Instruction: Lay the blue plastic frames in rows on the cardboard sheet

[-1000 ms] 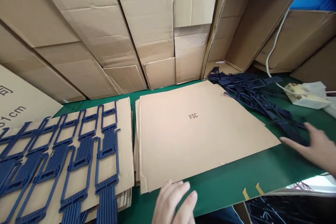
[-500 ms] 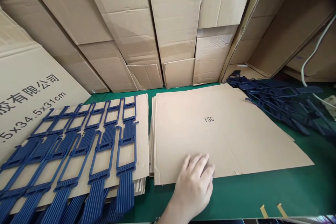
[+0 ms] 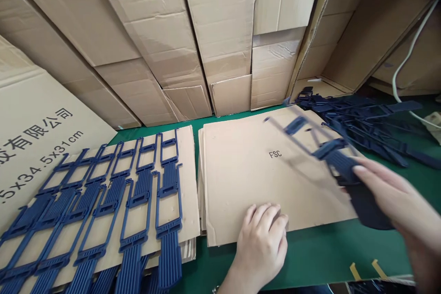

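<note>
My left hand [image 3: 262, 239] rests on the front edge of a cardboard sheet [image 3: 237, 170] marked FSC, fingers slightly bent and apart, with nothing held. At the right, my right hand [image 3: 396, 193] grips dark blue plastic frames [image 3: 329, 147] by their wide end; they are blurred and hang over the sheet's right part. More blue plastic frames [image 3: 168, 202] lie in two rows on another cardboard stack [image 3: 189, 165] at the left. A loose pile of dark blue frames [image 3: 372, 124] sits beyond my right hand.
Cardboard boxes [image 3: 220, 23] stand along the back of the green table [image 3: 310, 257]. A printed carton flap [image 3: 41, 124] leans at the left. Yellow hooks [image 3: 379, 268] are at the front edge, and a white cable [image 3: 409, 57] hangs at the right.
My right hand has come into view from the right, holding blue frames over the sheet. My left hand stays on the sheet's front edge. The view has shifted slightly.
</note>
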### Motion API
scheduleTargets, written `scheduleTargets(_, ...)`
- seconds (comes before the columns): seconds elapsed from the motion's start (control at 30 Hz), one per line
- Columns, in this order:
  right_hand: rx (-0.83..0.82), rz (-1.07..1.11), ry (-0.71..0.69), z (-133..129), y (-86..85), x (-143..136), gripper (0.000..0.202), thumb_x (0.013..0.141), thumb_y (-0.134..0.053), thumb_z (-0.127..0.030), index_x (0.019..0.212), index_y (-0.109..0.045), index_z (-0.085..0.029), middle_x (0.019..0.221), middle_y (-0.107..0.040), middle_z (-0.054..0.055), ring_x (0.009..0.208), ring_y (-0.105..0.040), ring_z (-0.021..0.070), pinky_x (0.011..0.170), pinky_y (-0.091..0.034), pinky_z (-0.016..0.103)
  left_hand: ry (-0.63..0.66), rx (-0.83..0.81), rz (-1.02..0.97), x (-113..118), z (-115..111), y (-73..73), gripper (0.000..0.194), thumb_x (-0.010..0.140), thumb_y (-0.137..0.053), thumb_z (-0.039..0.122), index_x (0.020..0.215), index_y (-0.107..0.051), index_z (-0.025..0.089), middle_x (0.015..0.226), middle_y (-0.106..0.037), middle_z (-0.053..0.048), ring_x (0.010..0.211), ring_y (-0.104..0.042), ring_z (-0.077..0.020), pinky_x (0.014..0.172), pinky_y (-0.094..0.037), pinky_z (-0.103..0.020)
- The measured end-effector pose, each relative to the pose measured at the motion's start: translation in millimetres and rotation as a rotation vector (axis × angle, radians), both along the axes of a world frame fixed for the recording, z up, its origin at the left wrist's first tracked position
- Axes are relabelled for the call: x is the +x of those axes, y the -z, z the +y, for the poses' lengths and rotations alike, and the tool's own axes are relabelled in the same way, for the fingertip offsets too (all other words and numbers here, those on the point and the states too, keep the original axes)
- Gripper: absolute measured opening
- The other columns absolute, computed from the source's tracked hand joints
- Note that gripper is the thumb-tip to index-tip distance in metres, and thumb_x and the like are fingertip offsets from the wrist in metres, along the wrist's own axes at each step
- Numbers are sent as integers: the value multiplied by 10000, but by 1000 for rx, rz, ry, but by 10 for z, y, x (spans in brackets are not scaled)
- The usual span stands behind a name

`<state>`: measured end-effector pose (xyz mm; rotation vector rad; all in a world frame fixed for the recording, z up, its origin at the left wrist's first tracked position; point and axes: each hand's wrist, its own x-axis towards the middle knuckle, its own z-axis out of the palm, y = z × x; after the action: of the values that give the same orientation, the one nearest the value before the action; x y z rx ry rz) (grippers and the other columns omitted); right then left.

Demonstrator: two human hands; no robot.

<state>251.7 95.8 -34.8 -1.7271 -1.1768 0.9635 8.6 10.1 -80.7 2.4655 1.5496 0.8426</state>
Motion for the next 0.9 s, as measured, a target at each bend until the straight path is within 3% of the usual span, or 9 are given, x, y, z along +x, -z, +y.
scheduleTargets(0.1,-114,142,-230,29,34,-344,546,731,-570,-536,1160,-578,-198,916,-619,95,678,-588,168,572,-495,262,-20,10,31,2,-2,-6,278,862,-406,151,1083,-554,234,1175,-598,10,1090,-528,-166,974,-418,-391)
scheduleTargets(0.23,-86,189,-307,-67,156,-494,623,770,-544,-547,1299,-461,-228,801,-535,25,621,-534,126,554,-496,255,-81,34,75,0,-20,-23,363,857,-411,151,1192,-527,230,1264,-549,-24,1140,-502,-189,955,-442,-363)
scheduleTargets(0.4,105,334,-240,-152,270,-456,469,782,-567,-397,1219,-466,-258,845,-469,11,667,-528,109,599,-515,256,-107,22,206,36,-8,-29,425,901,-383,287,1324,-418,287,1416,-394,-27,1267,-383,-249,946,-451,-418)
scheduleTargets(0.53,86,569,-124,-139,306,-508,471,734,-607,-335,1179,-465,-276,884,-480,14,705,-554,129,596,-543,290,-122,-90,255,65,13,-64,438,913,-342,413,1340,-389,324,1396,-423,-3,1240,-412,-265,964,-425,-500)
scheduleTargets(0.63,102,625,-58,-115,352,-575,481,723,-620,-308,1179,-471,-282,917,-500,17,734,-561,128,608,-554,279,-182,-183,259,26,10,-148,444,908,-332,456,1322,-418,321,1373,-450,7,1228,-421,-277,976,-391,-560)
scheduleTargets(0.8,119,616,-41,-100,408,-619,554,712,-647,-296,1224,-437,-319,967,-527,13,762,-580,125,644,-567,279,-349,-284,321,-137,47,-287,427,915,-330,350,1293,-477,215,1344,-482,-42,1224,-435,-271,1007,-351,-570)
scheduleTargets(0.9,115,635,-32,-109,423,-606,607,704,-661,-300,1256,-411,-342,982,-535,9,755,-592,124,645,-568,274,-464,-301,368,-244,133,-282,461,921,-244,241,1317,-438,110,1396,-407,-103,1264,-393,-277,1015,-353,-542)
